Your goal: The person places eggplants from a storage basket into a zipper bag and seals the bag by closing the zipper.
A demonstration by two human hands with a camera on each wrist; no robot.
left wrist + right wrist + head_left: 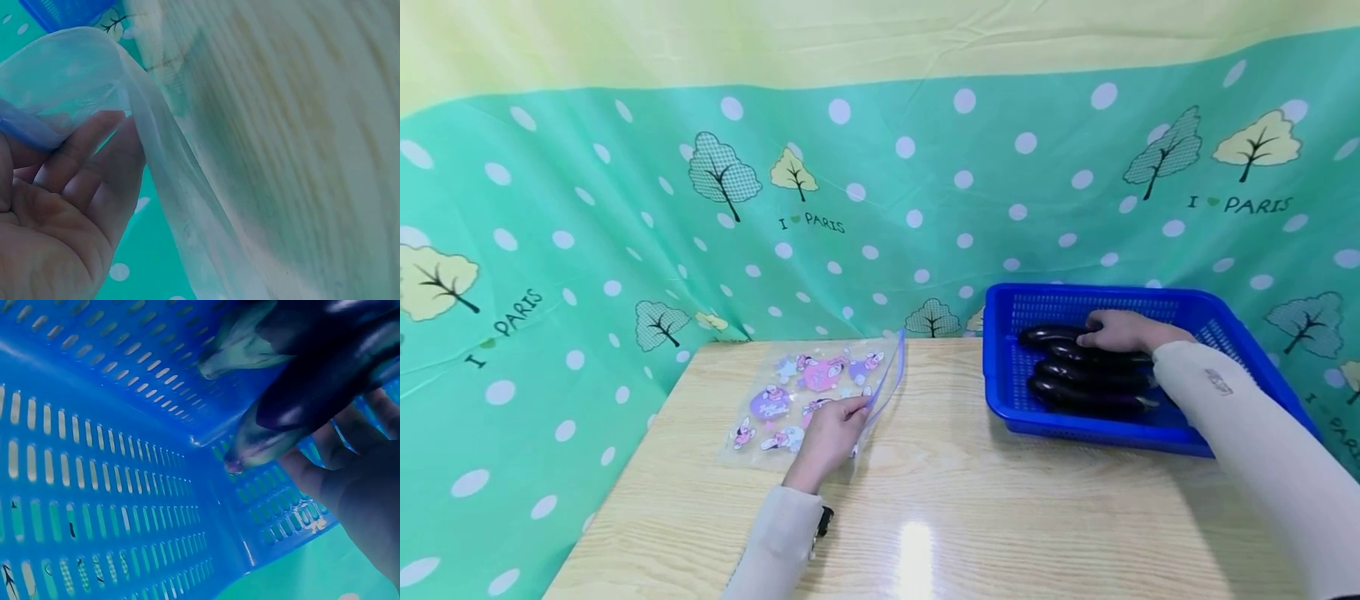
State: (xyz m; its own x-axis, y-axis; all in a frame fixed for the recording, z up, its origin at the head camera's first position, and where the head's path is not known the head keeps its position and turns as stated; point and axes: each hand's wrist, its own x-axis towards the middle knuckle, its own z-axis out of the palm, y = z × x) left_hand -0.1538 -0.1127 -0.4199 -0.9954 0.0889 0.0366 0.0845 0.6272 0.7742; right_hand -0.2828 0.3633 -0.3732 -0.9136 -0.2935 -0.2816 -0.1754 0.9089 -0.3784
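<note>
At the bag's mouth, my left hand [832, 432] pinches the purple zip edge of a clear plastic zip bag [767, 407] printed with pink and purple cartoon figures. The bag lies flat on the table, its mouth a little apart. Seen from the left wrist, the bag's clear film [169, 181] loops past the fingers. My right hand [1123, 331] reaches into a blue plastic basket [1000, 412] and grips the farthest eggplant [1043, 335]. Several dark, glossy eggplants lie side by side there. From the right wrist, the fingers curl against an eggplant [300, 406]; their tips are partly hidden.
A light wooden table [970, 492] carries the bag at left and the basket at right. Behind it hangs a green curtain [865, 183] with white dots and trees, close to the basket's far rim. The basket has slotted walls [94, 469].
</note>
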